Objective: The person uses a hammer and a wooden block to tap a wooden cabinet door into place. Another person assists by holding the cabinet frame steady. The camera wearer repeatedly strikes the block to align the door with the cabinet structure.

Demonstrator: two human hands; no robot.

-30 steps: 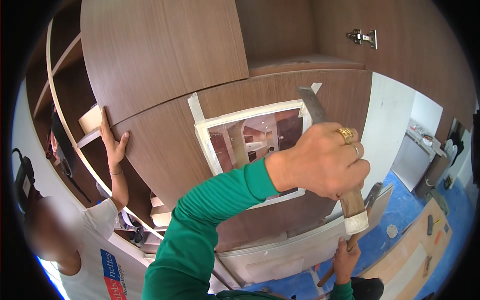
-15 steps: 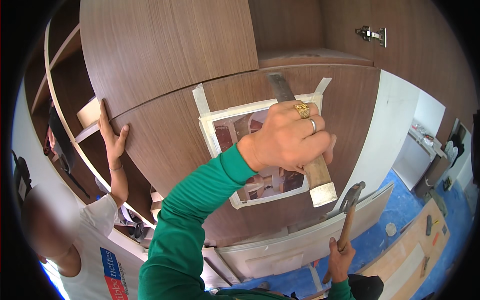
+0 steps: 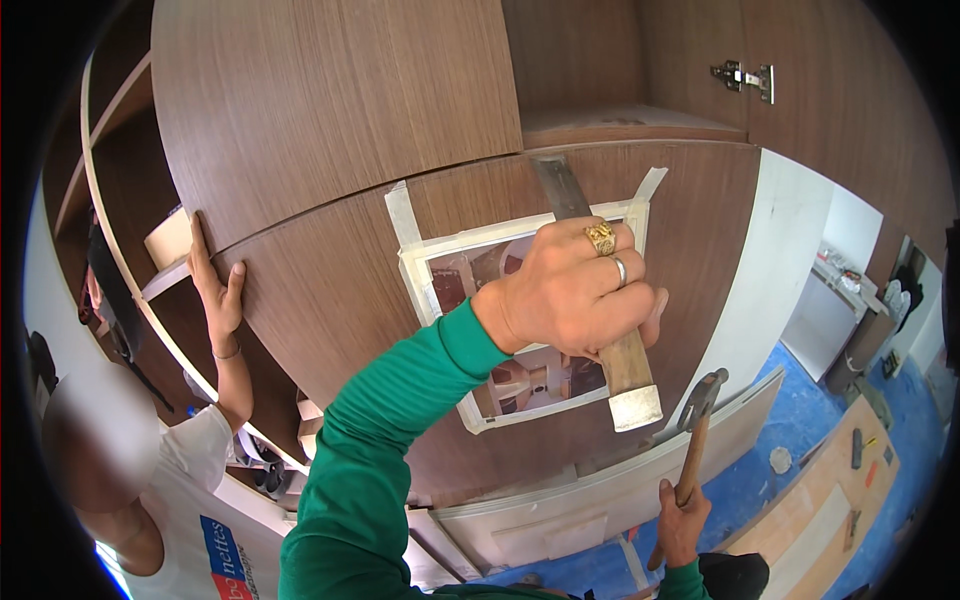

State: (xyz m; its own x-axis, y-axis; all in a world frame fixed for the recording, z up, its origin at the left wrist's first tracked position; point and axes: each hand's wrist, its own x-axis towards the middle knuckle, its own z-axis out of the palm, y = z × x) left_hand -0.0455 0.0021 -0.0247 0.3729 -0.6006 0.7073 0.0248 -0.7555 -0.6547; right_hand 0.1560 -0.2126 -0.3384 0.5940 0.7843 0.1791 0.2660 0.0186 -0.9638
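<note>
My left hand, its arm in a green sleeve, is wrapped round the handle of a wide chisel. The blade slants up and away, its tip close to the top edge of a brown wood-grain panel; I cannot tell whether it touches. The handle's pale capped end points down toward me. Lower right, my right hand grips the wooden handle of a hammer, head up and apart from the chisel. Behind my left wrist, a printed picture sheet is taped to the panel.
At left, a person in a white shirt rests a hand on the panel's left edge, beside open shelves. A metal hinge sits upper right. Boards and scattered tools lie over blue floor covering.
The cabinet and panel sit slightly lower in view. My left hand and the chisel have shifted a little down and left; both grips are the same, and the hammer has barely moved.
</note>
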